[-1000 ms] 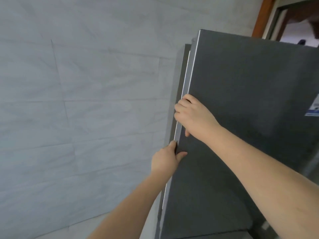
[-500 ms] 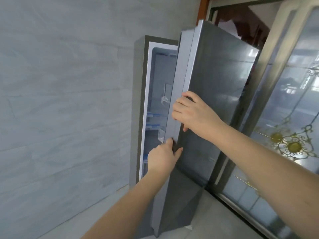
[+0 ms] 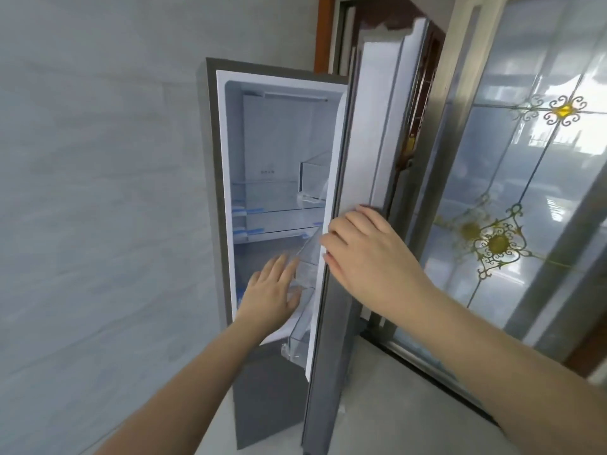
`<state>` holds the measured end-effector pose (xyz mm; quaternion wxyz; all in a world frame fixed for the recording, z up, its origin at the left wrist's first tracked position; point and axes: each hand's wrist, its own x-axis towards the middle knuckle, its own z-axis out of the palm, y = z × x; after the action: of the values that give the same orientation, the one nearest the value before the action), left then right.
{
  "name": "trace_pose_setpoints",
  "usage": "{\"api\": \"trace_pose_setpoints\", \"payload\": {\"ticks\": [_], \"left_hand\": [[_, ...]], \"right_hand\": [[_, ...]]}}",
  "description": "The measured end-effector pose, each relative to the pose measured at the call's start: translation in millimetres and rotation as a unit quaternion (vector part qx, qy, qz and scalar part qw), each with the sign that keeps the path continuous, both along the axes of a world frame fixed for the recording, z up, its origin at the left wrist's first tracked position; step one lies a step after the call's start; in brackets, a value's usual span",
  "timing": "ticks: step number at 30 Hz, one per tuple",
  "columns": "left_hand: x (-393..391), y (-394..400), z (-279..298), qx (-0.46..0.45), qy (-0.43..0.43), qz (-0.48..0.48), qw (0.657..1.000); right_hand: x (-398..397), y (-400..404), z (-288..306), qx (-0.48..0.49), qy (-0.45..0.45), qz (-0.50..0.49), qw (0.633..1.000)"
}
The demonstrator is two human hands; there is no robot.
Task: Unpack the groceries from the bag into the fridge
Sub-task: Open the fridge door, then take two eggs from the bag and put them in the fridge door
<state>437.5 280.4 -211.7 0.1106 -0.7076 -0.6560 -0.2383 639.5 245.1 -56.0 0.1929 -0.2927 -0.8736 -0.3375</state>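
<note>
A tall grey fridge (image 3: 213,192) stands against the tiled wall with its upper door (image 3: 377,142) swung wide to the right. Inside I see bare glass shelves (image 3: 279,211) and clear door bins (image 3: 302,339). My right hand (image 3: 368,254) rests on the door's edge, fingers curled over it. My left hand (image 3: 271,290) hovers in front of the fridge opening, fingers spread, holding nothing. No grocery bag is in view.
A grey tiled wall (image 3: 98,192) fills the left. To the right, behind the fridge door, is a glazed metal-framed door (image 3: 525,159) with gold ornaments. A wooden door frame (image 3: 323,31) shows behind the fridge. Pale floor (image 3: 377,405) lies below.
The fridge door went from nearly closed to wide open toward the right. My left hand came off the door edge and now hangs free with spread fingers; my right hand stayed on the edge.
</note>
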Motion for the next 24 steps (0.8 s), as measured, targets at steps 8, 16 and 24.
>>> {"api": "trace_pose_setpoints", "payload": {"ticks": [8, 16, 24], "left_hand": [[29.3, 17.9, 0.3, -0.009, -0.029, -0.145, 0.989], [54.7, 24.1, 9.0, 0.010, -0.007, -0.209, 0.978], [98.7, 59.4, -2.2, -0.020, 0.059, -0.246, 0.967]], "right_hand": [[-1.1, 16.7, -51.5, -0.048, 0.081, -0.017, 0.995], [57.1, 25.3, -64.7, -0.054, 0.112, -0.115, 0.986], [109.2, 28.3, -84.8, -0.083, 0.169, -0.262, 0.946]]}}
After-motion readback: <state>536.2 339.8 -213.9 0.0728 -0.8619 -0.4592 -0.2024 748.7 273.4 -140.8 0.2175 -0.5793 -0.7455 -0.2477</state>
